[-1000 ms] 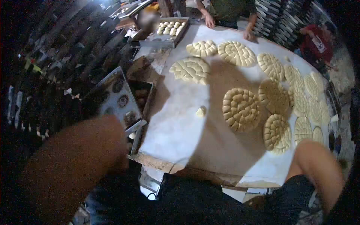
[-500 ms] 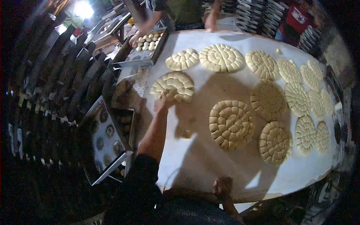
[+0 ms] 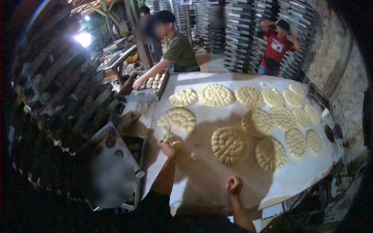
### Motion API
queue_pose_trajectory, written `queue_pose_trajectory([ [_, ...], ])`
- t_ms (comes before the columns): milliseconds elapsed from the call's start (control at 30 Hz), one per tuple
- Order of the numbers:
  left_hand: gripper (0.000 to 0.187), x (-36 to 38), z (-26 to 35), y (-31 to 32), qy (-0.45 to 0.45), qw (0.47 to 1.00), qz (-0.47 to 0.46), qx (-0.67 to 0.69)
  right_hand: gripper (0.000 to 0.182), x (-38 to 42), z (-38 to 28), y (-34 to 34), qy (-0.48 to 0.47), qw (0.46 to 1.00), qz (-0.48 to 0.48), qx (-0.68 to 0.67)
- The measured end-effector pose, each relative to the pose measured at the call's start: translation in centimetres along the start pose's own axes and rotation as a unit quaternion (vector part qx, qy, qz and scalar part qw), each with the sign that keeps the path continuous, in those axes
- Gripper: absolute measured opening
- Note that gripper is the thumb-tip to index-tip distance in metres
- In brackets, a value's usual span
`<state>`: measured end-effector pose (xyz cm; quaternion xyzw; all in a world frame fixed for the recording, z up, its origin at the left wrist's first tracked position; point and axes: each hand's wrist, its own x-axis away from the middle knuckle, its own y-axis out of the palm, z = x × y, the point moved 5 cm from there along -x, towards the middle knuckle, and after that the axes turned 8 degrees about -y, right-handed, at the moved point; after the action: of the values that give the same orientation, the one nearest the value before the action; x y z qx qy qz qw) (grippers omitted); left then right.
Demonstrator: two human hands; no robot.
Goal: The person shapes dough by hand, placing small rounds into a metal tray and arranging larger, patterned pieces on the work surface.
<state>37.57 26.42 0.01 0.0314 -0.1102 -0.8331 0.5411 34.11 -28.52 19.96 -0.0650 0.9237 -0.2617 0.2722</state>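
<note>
My left hand (image 3: 168, 148) is closed on a piece of dough (image 3: 169, 138) near the table's left side. Just beyond it lies a partly taken-apart round of cut dough (image 3: 179, 118), its near-left part gone. My right hand (image 3: 234, 185) is curled into a fist low over the near part of the table; whatever it may hold is hidden. The closest full rounds of scored dough are one in the middle (image 3: 228, 145) and another to its right (image 3: 271, 154). A small dough scrap (image 3: 193, 156) lies right of my left hand.
Several more scored dough rounds (image 3: 216, 94) cover the far and right parts of the white table (image 3: 186, 79). A person (image 3: 180, 52) reaches into a tray of dough balls (image 3: 128, 91). Another person in red (image 3: 275, 48) stands behind. Metal trays (image 3: 126, 145) are at left.
My left hand has drawn back toward me from the partial round with dough in it. My right fist has moved slightly forward over the table. The view has tilted up.
</note>
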Motion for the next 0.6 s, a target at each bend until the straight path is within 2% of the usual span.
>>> queue_pose_trajectory([
  [33, 0.035, 2.4, -0.2, -1.3, -0.002, 0.999, 0.008, 0.043, 0.024, 0.2, -0.5, 0.1, -0.094, 0.990, 0.047, 0.095],
  [100, 0.034, 7.1, 1.4, -3.7, -0.025, 0.997, -0.068, 0.040, 0.022, -0.5, -3.0, -0.7, -0.102, 0.990, 0.045, 0.085],
  [167, 0.032, 13.0, 5.8, -4.9, -0.066, 0.970, -0.230, -0.046, 0.027, 0.5, 0.1, 0.6, -0.008, 0.994, 0.018, 0.104],
  [267, 0.031, 23.7, 9.4, -6.0, -0.118, 0.950, -0.289, 0.007, 0.037, 0.7, -4.9, 3.5, 0.034, 0.984, -0.162, -0.071],
  [333, 0.031, 28.9, 10.6, -6.6, -0.155, 0.933, -0.319, 0.058, 0.045, 3.8, -5.8, 10.8, 0.145, 0.930, -0.206, -0.268],
  [400, 0.031, 32.2, 11.0, -7.2, -0.177, 0.919, -0.341, 0.087, 0.051, 6.2, -11.7, 14.1, 0.067, 0.977, -0.060, -0.195],
  [433, 0.031, 32.9, 10.9, -7.9, -0.179, 0.917, -0.345, 0.094, 0.053, 6.7, -18.5, 13.4, -0.073, 0.991, 0.111, -0.010],
  [500, 0.030, 33.2, 11.6, -9.0, -0.174, 0.920, -0.333, 0.112, 0.053, 6.6, -20.0, 14.4, -0.101, 0.976, 0.165, -0.105],
  [533, 0.030, 33.1, 12.5, -9.6, -0.168, 0.926, -0.319, 0.117, 0.052, 6.9, -14.5, 16.7, 0.023, 0.927, 0.032, -0.372],
  [600, 0.030, 32.6, 12.6, -11.2, -0.122, 0.947, -0.282, 0.098, 0.050, 8.3, -9.1, 16.2, 0.180, 0.802, -0.052, -0.567],
])
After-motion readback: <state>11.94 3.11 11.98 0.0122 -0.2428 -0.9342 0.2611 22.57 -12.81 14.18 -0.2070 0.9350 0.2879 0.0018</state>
